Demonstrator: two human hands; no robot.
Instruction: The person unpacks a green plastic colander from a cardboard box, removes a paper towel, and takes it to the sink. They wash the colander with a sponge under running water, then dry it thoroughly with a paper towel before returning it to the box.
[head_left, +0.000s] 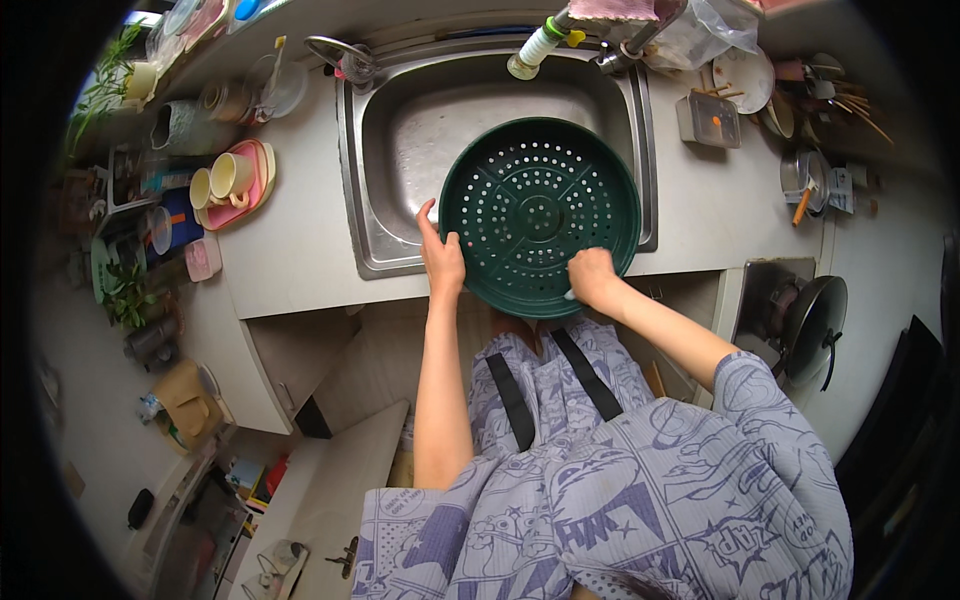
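A round dark green basin with drain holes, apparently a colander or steamer tray, is tilted over the front edge of the stainless steel sink. At its left side my left hand grips the rim, thumb toward the inside and index finger stretched up along the outside. My right hand is closed like a fist over the lower right inner wall. A small pale thing pokes out beneath it, mostly hidden by the fingers; I cannot tell what it is.
A faucet with a white filter nozzle hangs over the sink's back. Left on the counter, yellow mugs stand on a pink tray. To the right are a lidded box and a lidded pan. A cabinet door stands open below.
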